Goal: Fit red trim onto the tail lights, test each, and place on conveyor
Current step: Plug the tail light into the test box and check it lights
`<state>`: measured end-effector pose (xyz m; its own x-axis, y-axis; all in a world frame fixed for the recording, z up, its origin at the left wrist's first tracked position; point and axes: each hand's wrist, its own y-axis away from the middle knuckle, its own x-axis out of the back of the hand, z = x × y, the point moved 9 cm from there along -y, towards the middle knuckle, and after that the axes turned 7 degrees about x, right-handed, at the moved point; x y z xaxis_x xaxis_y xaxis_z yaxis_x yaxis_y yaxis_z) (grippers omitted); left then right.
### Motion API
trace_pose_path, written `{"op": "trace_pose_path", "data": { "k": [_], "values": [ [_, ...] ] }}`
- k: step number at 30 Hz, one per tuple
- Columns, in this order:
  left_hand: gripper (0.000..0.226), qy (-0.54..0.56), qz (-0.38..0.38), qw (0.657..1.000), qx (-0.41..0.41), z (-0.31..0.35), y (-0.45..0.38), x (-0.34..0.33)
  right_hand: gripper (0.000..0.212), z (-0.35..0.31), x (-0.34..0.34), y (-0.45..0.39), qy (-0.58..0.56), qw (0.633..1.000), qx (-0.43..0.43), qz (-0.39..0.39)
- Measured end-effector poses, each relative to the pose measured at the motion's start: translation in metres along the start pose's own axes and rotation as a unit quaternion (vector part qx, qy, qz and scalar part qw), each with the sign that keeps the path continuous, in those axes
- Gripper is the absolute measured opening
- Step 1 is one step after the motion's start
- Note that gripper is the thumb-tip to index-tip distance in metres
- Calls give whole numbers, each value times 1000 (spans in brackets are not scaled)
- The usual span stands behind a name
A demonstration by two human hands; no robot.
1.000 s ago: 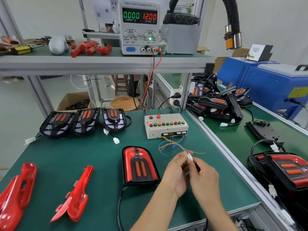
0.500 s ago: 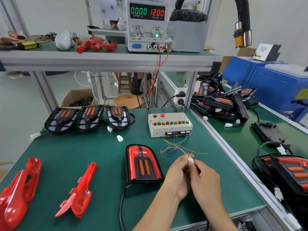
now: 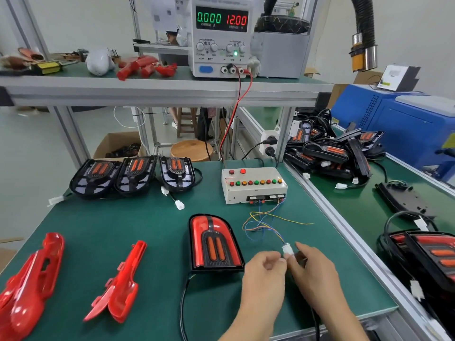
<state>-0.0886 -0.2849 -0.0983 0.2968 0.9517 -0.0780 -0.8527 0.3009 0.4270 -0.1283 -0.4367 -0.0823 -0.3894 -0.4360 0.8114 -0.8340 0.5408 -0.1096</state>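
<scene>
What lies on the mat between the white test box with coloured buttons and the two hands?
In the head view, loose thin coloured wires run from the white button-studded test box to a small white connector held between left hand and right hand.

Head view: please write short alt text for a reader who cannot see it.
Two hands, left and right, join a white connector above a green bench, beside a tail light with red trim. Thin wires lead to a button box; the supply reads 0.000 and 12.00.
</scene>
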Motion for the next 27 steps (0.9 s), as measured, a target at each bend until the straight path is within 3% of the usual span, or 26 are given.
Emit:
{"op": "trace_pose_path", "data": {
  "k": [3,6,8,11,13,14,17,22,25,27],
  "values": [
    [14,-7,25,997,-66,26,16,30,55,-5,11,13,-6,998,13,64],
    [16,6,65,990,-128,62,23,62,23,-36,32,37,-54,971,104,210],
    [15,-47,135,971,-191,88,25,88,3,-56,18,37,-119,973,125,157],
    [6,-224,266,903,-253,114,29,121,25,-65,-29,22,-205,977,54,-13],
    [25,-345,315,861,-200,107,19,141,35,-70,-47,9,-222,973,19,-66],
    [36,-386,308,857,-150,96,10,150,37,-71,-56,4,-239,967,0,-90],
    [34,-395,230,889,-28,64,-11,164,39,-76,-79,-1,-311,935,-49,-163],
    [42,-219,173,960,-10,43,-19,173,37,-88,-93,3,-370,894,-54,-247],
    [42,-188,187,964,-15,40,-24,182,29,-98,-96,6,-421,864,-26,-275],
    [37,-189,179,966,-11,37,-30,184,22,-100,-95,7,-422,865,-3,-270]
  ]
}}
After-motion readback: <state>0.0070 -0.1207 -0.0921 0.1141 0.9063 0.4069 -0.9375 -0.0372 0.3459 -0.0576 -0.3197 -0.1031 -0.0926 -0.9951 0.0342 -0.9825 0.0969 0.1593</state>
